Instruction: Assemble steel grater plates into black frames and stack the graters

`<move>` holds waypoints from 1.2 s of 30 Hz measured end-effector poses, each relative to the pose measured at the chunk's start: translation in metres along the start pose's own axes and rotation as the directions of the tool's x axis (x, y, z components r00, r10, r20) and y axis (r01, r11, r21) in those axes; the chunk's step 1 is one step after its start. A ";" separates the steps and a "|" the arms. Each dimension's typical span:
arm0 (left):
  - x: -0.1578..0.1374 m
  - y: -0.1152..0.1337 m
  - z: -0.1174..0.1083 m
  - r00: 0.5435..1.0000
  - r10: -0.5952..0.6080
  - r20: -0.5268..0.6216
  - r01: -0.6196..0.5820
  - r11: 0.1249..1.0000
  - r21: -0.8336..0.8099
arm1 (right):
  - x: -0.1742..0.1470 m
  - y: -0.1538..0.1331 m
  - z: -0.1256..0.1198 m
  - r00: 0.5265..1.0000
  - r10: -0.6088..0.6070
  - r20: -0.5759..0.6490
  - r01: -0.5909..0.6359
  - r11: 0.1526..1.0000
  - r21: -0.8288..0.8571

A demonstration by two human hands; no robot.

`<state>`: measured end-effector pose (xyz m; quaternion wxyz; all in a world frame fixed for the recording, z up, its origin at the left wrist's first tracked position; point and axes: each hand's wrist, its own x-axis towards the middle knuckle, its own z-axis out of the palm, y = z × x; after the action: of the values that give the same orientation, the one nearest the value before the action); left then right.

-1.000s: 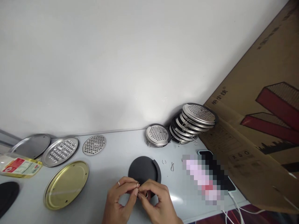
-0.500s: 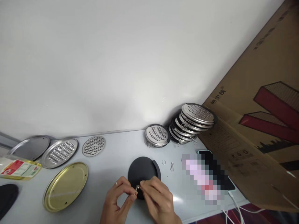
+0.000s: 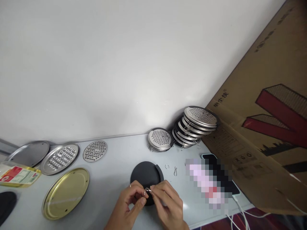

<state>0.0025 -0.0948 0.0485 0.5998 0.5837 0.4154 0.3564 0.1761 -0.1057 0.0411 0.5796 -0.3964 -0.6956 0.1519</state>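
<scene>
The left grip (image 3: 130,203) and the right grip (image 3: 168,202) are facing each other, their fingertips (image 3: 143,200) sitting very near. Each thumb is making a pinch with the index finger, while the other fingers are lying bent.

Can make out what looks like "绝尘侠" with a ® in dark print on the cardboard box (image 3: 242,127) at the worktop (image 3: 115,172)'s right edge. Cannot read the blurred lettering (image 3: 265,41) higher up, nor the red-and-white label (image 3: 25,176) on the pouch (image 3: 37,175) near the back-left corner.
</scene>
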 end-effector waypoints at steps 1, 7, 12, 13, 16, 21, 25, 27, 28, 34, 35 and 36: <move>0.001 -0.002 0.001 1.000 0.004 -0.011 -0.004 1.000 0.001 | 0.000 0.000 0.001 1.000 0.018 -0.014 -0.018 1.000 0.014; 0.004 -0.011 0.017 0.953 -0.228 0.199 0.256 0.959 -0.126 | 0.003 0.002 -0.005 0.995 -0.044 -0.095 0.044 0.999 -0.003; 0.016 0.011 0.026 0.996 -0.076 0.044 0.062 0.964 0.260 | 0.000 0.026 -0.028 0.958 0.244 -0.150 -0.268 0.949 -0.166; 0.022 0.017 0.028 1.000 -0.005 0.024 -0.005 0.911 0.413 | -0.003 0.034 -0.035 0.913 0.367 -0.180 -0.402 0.887 -0.229; 0.050 0.028 0.033 0.990 0.107 0.087 -0.138 0.731 0.669 | -0.015 0.058 -0.056 0.819 0.519 -0.245 -0.573 0.763 -0.300; 0.109 0.020 0.052 0.976 0.129 0.178 -0.219 0.615 0.758 | -0.030 0.079 -0.073 0.733 0.633 -0.251 -0.676 0.631 -0.382; 0.138 0.009 0.065 0.970 0.098 0.221 -0.238 0.548 0.802 | -0.031 0.081 -0.066 0.718 0.642 -0.269 -0.683 0.577 -0.447; 0.141 0.006 0.068 0.971 0.084 0.225 -0.234 0.533 0.813 | -0.030 0.081 -0.063 0.723 0.636 -0.270 -0.675 0.569 -0.469; 0.141 0.005 0.068 0.972 0.082 0.222 -0.231 0.531 0.815 | -0.029 0.081 -0.062 0.728 0.632 -0.267 -0.669 0.569 -0.478; 0.111 0.006 0.048 0.982 0.144 0.124 -0.185 0.574 0.798 | -0.032 0.082 -0.065 0.762 0.587 -0.272 -0.634 0.591 -0.499; 0.103 0.006 0.040 0.985 0.151 0.082 -0.156 0.583 0.797 | -0.033 0.082 -0.064 0.773 0.568 -0.281 -0.624 0.604 -0.495; 0.095 0.003 0.030 0.988 0.153 0.032 -0.118 0.593 0.797 | -0.034 0.081 -0.062 0.787 0.547 -0.285 -0.611 0.625 -0.486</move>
<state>0.0687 -0.0199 0.0434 0.2402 0.8120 0.4967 0.1903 0.2644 -0.0946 -0.0191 0.3960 -0.7568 -0.5104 0.0999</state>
